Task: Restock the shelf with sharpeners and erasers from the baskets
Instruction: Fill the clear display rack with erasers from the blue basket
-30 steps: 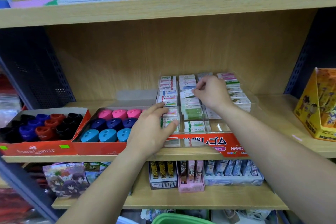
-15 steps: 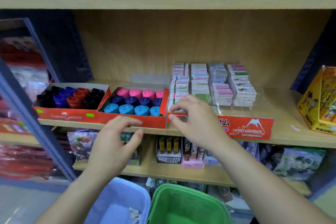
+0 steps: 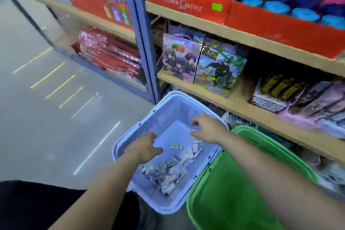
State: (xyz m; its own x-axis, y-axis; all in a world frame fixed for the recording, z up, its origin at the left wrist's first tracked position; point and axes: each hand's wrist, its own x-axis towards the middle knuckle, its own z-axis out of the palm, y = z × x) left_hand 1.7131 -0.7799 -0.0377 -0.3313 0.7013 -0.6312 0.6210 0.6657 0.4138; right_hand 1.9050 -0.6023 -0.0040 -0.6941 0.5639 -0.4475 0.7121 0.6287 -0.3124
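Nearest, both bare forearms reach down and forward over a lavender basket on the grey floor. The left hand hangs inside its left wall, fingers loosely curled and released, holding nothing. The right hand hovers over the far right corner, thumb and fingers spread apart and bent downward. Nothing shows in its grasp, though blur softens the fingertips.

Below and between the hands a heap of small wrapped erasers lies along the basket's right side, and one single eraser sits apart on the bare bottom. Touching the basket's right rim stands a green basket, partly covered by the right forearm.

Behind the baskets a wooden shelf carries illustrated card packs standing upright. A blue-grey upright post divides this bay from one stacked with red foil packets.

On the shelf above sit two red display boxes side by side. The Faber-Castell box holds dark sharpeners, and the right box holds light blue, navy and pink sharpeners in rows.
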